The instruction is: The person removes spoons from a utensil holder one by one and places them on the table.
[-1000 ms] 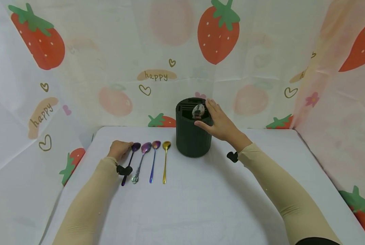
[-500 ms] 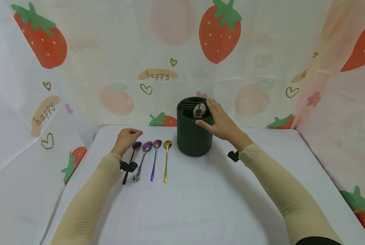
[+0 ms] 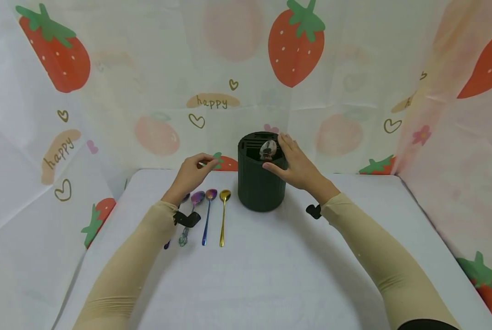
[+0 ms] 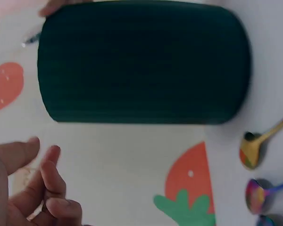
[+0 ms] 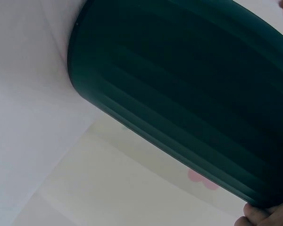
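Note:
A dark green ribbed utensil holder (image 3: 261,185) stands upright at the back middle. A shiny silver spoon (image 3: 268,150) sticks out of its slotted top, bowl up. My right hand (image 3: 297,167) holds the holder's top rim, thumb at the front, fingers over the right side. To the left of the holder my left hand (image 3: 192,175) hovers, thumb and index finger apart with nothing between them. Below it lie a gold spoon (image 3: 223,217), a blue-handled spoon (image 3: 207,217), a purple spoon with an ornate handle (image 3: 197,198) and a dark purple spoon (image 3: 166,245), mostly hidden by my left wrist.
The white-covered table (image 3: 270,275) reaches back to a strawberry-print curtain (image 3: 246,105) close behind the holder. More of this cloth hangs along both sides. The spoons lie in a row, bowls toward the back.
My left hand has come off the dark purple spoon, risen and moved right toward the holder without carrying anything. The right hand and the holder have stayed in place.

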`<state>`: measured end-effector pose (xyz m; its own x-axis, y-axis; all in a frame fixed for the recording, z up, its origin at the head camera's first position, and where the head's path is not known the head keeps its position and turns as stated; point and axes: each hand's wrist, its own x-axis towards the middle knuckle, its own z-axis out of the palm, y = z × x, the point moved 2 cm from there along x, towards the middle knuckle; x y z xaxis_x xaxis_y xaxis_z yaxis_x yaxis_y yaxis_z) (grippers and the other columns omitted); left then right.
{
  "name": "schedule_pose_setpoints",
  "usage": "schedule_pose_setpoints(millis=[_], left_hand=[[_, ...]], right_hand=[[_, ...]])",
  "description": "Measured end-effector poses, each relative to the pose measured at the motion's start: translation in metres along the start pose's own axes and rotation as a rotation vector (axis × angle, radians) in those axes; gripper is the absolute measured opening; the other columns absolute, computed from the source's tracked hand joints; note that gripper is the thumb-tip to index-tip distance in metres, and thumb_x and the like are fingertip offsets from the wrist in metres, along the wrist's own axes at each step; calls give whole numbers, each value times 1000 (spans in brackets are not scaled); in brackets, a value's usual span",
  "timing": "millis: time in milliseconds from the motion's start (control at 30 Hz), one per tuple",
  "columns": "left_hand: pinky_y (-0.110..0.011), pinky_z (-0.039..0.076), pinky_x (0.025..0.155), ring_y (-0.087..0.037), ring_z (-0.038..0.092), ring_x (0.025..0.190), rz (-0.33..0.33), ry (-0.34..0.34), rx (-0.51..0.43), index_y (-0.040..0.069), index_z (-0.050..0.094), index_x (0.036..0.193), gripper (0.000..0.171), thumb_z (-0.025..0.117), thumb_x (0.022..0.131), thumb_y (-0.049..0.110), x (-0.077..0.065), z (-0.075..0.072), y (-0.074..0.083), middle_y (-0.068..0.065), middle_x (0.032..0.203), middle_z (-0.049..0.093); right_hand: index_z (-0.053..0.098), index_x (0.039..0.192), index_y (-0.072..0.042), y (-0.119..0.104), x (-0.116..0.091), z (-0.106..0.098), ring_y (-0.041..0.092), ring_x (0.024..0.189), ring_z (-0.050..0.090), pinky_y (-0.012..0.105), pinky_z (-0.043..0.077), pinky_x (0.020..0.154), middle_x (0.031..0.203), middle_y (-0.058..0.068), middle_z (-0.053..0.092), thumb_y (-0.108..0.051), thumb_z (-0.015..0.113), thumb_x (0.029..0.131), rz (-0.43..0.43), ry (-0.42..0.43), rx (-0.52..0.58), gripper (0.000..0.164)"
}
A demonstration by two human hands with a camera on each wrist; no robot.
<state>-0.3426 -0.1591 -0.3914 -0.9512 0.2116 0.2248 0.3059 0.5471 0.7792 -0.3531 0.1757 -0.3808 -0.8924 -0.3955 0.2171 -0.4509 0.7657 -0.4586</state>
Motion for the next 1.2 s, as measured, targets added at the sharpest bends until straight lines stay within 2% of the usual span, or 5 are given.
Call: schedule_pose_setpoints(millis=[200,400,600,867,1200], left_hand=[[-37,48,77,-25,61,87,124,-18,-38,12,74,129,32,66,110,35,10,16,31,-12,114,71],[-33,46,69,-22,58,79,194,-37,-61,17,75,125,27,67,109,37,21,31,50,-2,108,68],[-34,45,65,-24,56,73,253,-78,-96,18,75,125,25,67,109,36,31,42,65,-2,107,70],[-34,45,72,-22,53,76,279,-105,-99,18,75,124,25,67,109,36,47,52,72,-3,101,66],[-33,48,81,-21,58,90,223,-156,-209,13,75,128,28,67,109,31,49,58,68,-4,125,72]], right_hand=[[5,174,-15,-1,0,1,31,167,0,62,13,130,181,6,2,-85,49,96,1,1,-1,114],[5,174,-14,0,1,2,34,167,1,62,12,130,181,8,1,-84,49,97,-1,-2,-6,114],[5,174,-13,0,1,1,36,166,2,60,12,130,181,10,3,-82,51,98,-3,9,-3,112],[5,174,-13,0,3,0,36,166,2,61,14,130,180,13,3,-83,49,98,-5,5,-16,112],[4,174,-14,1,3,1,36,166,2,62,15,129,181,8,2,-84,48,97,-3,5,-18,113]])
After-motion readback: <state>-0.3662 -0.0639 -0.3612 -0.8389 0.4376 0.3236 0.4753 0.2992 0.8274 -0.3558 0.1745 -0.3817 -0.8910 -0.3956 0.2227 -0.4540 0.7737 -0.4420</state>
